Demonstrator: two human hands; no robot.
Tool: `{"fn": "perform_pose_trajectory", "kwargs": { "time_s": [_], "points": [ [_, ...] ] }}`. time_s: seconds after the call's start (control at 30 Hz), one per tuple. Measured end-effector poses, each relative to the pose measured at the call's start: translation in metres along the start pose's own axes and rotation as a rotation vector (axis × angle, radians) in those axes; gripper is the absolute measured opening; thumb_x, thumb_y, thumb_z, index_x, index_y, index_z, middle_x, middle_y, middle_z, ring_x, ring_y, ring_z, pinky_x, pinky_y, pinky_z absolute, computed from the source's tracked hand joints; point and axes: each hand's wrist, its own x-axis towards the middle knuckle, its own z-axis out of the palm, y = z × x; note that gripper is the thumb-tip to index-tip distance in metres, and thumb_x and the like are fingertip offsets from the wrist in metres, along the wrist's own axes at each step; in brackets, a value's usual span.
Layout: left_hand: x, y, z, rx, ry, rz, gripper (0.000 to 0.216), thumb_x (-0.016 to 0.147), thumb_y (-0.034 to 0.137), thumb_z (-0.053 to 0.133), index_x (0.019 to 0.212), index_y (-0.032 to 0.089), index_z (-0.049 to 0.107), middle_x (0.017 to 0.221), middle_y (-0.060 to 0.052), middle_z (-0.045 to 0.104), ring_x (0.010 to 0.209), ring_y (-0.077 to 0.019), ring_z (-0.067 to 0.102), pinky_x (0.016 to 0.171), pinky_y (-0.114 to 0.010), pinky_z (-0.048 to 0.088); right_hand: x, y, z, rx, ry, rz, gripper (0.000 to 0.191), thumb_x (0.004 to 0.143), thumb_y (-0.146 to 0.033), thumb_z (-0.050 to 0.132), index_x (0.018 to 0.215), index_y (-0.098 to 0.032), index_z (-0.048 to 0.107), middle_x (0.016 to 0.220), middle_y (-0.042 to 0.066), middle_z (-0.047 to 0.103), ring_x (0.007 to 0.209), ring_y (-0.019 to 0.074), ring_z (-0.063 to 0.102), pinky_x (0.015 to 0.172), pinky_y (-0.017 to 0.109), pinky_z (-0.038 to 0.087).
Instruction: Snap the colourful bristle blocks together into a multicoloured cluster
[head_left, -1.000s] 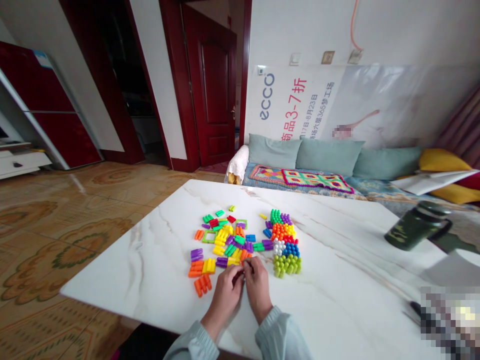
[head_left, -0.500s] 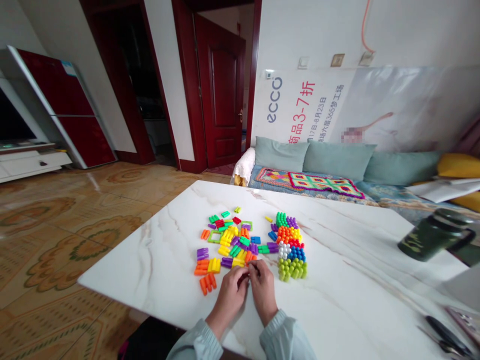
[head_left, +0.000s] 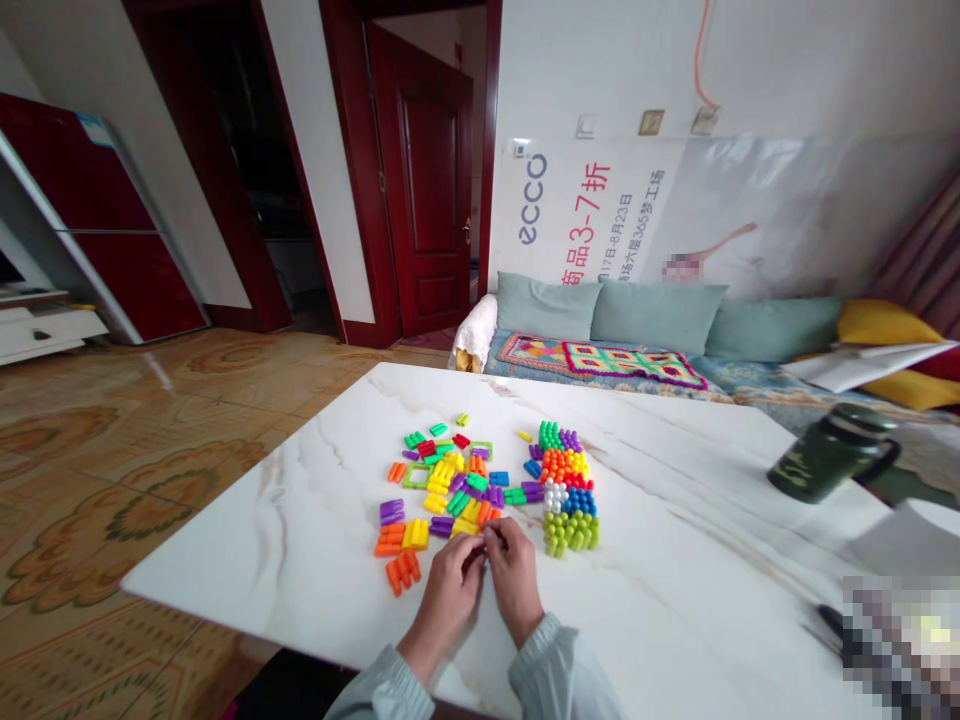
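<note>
My left hand (head_left: 452, 580) and my right hand (head_left: 514, 562) meet over the near part of the white table, fingertips pinched together. Whatever they hold between them is too small and covered to name. Just beyond the fingers spreads a loose pile of coloured plastic pieces, among them yellow pieces (head_left: 415, 535), orange pieces (head_left: 403, 572), purple pieces (head_left: 391, 511) and light-green square frames (head_left: 417, 476). To the right of my right hand stand tight blocks of round-topped pieces: lime green (head_left: 571, 533), blue (head_left: 580, 502), white (head_left: 555, 495) and orange (head_left: 559, 464).
The marble-patterned table (head_left: 675, 600) carries a dark green flask (head_left: 829, 455) at the right. Near the right edge lies a black-handled tool (head_left: 830, 617), partly blurred out. A sofa with cushions (head_left: 652, 315) stands behind the table.
The view has turned a little to the right, so everything appears shifted left. My hands stay pinched together in the same place by the pile; the pieces look unmoved.
</note>
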Motion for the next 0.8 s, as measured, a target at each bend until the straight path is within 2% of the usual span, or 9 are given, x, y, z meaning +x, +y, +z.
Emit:
{"fn": "perform_pose_trajectory", "kwargs": {
  "time_s": [0.8],
  "points": [
    [0.0002,0.0006,0.0007,-0.002,0.024,-0.003,0.025,0.084,0.014,0.053,0.1,0.019,0.071,0.1,-0.01,0.073,0.092,-0.0228,0.069,0.086,-0.039,0.057,0.0007,-0.0031,-0.0012,-0.001,0.003,-0.013,0.017,0.09,-0.028,0.052,0.079,-0.021,0.062,0.074,0.003,0.065,0.067,0.0185,0.061,0.063,0.029,0.047]
  ]
}}
